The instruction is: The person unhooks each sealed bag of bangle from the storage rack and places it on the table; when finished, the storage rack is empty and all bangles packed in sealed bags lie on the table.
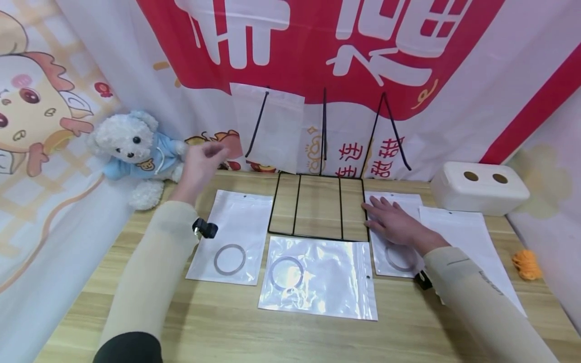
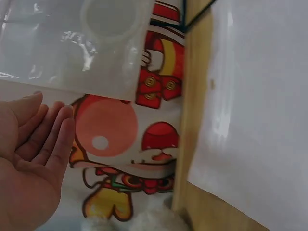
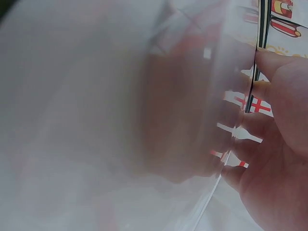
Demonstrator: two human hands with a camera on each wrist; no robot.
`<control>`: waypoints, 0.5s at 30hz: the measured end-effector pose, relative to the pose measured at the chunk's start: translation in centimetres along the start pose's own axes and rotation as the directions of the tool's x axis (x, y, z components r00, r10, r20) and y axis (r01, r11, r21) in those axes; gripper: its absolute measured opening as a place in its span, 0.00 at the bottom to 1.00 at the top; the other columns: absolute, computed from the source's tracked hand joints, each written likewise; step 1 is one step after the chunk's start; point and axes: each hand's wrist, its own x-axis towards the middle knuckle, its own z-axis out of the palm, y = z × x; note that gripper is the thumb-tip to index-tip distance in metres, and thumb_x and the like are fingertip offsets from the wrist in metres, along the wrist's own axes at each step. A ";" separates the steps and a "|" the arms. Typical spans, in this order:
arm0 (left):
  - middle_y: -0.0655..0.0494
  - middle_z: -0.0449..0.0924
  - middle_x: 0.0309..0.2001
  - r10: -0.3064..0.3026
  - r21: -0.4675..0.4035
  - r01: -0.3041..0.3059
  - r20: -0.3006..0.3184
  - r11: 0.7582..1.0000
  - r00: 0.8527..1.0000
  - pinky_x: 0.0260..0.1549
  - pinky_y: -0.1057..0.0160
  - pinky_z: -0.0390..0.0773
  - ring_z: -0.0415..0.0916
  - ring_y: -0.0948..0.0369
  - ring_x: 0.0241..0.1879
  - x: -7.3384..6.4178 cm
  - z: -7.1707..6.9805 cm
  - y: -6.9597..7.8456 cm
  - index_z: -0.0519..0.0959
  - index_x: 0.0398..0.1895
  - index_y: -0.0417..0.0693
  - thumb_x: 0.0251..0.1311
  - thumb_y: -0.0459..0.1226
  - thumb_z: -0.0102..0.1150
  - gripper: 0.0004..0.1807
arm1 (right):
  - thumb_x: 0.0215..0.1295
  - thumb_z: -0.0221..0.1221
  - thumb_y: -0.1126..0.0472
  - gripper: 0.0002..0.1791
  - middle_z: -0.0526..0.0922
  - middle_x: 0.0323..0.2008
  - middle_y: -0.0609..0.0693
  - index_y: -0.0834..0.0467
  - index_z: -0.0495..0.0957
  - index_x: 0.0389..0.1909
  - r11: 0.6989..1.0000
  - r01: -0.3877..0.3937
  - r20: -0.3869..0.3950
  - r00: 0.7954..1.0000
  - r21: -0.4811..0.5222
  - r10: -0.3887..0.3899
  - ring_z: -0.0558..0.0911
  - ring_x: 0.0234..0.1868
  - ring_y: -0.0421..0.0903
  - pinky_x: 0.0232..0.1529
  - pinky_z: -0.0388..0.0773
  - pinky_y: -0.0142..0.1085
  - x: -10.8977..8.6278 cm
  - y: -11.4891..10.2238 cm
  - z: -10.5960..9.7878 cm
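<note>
My left hand (image 1: 201,164) is raised near a white zip pouch (image 1: 274,128) that stands upright on a black wire rack (image 1: 341,207). In the left wrist view this hand (image 2: 36,154) has loosely bent fingers with nothing in them, just beside the pouch's edge. The right hand (image 1: 392,222) lies with spread fingers over a flat pouch (image 1: 392,200) at the rack's right side. In the right wrist view its fingertips (image 3: 235,175) meet the edge of a glossy, blurred pouch surface. A pouch (image 1: 238,217) lies left of the rack and another (image 1: 336,282) in front, each showing a ring outline.
At the far right lies another pouch (image 1: 454,227), behind it a white box with two holes (image 1: 481,186). An orange yarn bundle (image 1: 527,264) sits by the right side. A plush bear (image 1: 140,151) sits at the back left, against the printed cloth.
</note>
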 end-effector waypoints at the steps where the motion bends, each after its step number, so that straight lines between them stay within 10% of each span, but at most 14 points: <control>1: 0.49 0.81 0.70 0.018 -0.030 -0.019 -0.024 0.999 1.000 0.70 0.49 0.80 0.78 0.52 0.69 0.1 -0.1 0.8 0.80 0.72 0.53 0.79 0.51 0.60 0.25 | 0.87 0.50 0.46 0.36 0.46 0.88 0.64 0.55 0.56 0.87 1.000 0.000 -0.001 1.000 0.001 0.000 0.42 0.88 0.70 0.86 0.35 0.69 0.0 0.0 0.0; 15: 0.55 0.82 0.70 0.125 -0.220 -0.166 -0.189 0.961 0.974 0.73 0.62 0.78 0.77 0.58 0.69 1.6 -1.1 7.4 0.81 0.70 0.56 0.75 0.50 0.65 0.24 | 0.87 0.49 0.46 0.36 0.45 0.88 0.64 0.54 0.56 0.87 1.000 -0.012 0.011 1.000 0.008 0.012 0.42 0.88 0.70 0.86 0.34 0.68 -0.1 -0.2 0.0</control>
